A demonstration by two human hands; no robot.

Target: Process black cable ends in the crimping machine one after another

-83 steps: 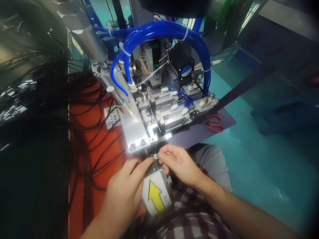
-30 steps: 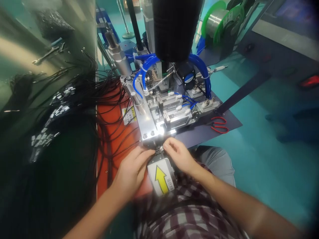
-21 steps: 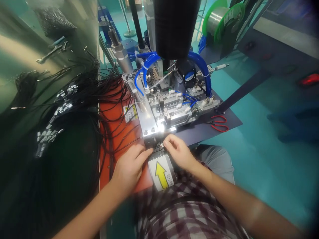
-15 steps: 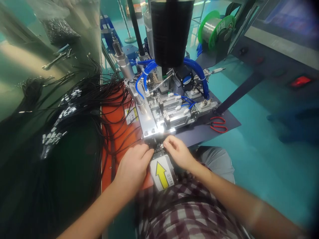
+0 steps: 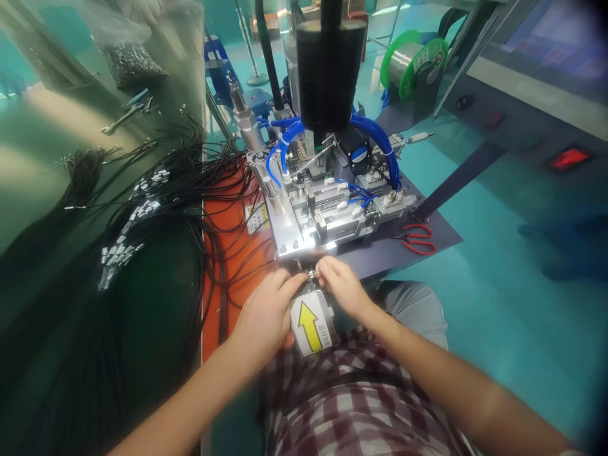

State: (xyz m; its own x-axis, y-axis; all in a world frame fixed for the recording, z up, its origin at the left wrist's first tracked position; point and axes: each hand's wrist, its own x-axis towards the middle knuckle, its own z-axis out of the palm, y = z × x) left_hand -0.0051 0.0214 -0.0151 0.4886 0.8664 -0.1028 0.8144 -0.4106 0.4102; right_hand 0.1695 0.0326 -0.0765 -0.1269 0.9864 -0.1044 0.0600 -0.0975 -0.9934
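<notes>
Both hands pinching: left hand [image 5: 264, 310] and right hand [image 5: 342, 289] closing fingertips on small metal connector [image 5: 311, 274], just ahead of arrow label [image 5: 311, 324], under fixture plate [image 5: 289, 235]. Best keeping it level, steady.

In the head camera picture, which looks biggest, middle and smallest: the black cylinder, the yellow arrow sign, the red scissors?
1. black cylinder, though nearness may enlarge it
2. yellow arrow sign
3. red scissors

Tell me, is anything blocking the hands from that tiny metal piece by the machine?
Nothing visible does. The left hand and right hand both pinch the small connector directly, just below the metal fixture plate.
</notes>
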